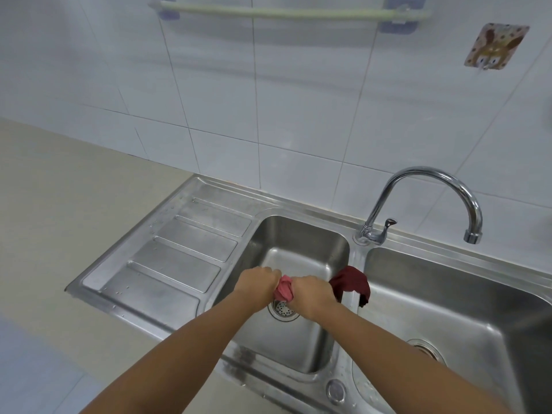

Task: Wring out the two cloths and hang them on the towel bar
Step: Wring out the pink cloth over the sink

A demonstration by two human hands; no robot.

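Our left hand (259, 281) and right hand (310, 290) both clench the twisted pink cloth (283, 289) over the sink (298, 234), dark red cloth (351, 282) draped on its divider, we read no writing

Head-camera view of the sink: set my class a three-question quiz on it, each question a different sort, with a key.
1. True or false: the towel bar already carries a cloth.
2. The pink cloth is held by: A the left hand only, B both hands, C neither.
3. Fill in: the dark red cloth lies draped over the ____ between the two basins.

Key: 1 false. 2 B, the right hand grips it too. 3 divider.
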